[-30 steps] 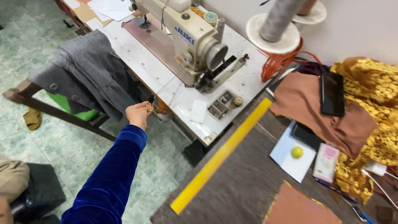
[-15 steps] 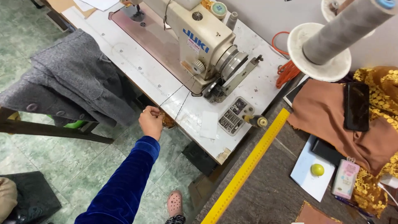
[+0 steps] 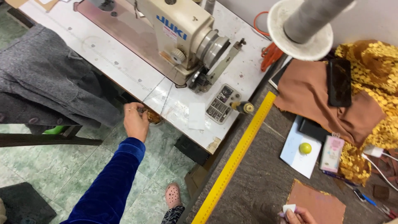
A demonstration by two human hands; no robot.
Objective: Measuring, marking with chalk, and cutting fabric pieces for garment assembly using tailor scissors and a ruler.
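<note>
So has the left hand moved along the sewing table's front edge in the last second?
Hardly: the left hand stays at the front edge of the sewing table, just in front of the sewing machine. The view's shift comes from the head camera.

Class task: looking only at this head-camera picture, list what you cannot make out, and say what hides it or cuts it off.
- Left hand: what it grips under the table edge is hidden by the fingers and table.
- Right hand: cut off by the bottom edge; only fingertips on a white piece show.
- Thread cone: top cut off by the upper edge.

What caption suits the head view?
Left hand reaches under the sewing machine table; right hand holds white chalk.
</note>
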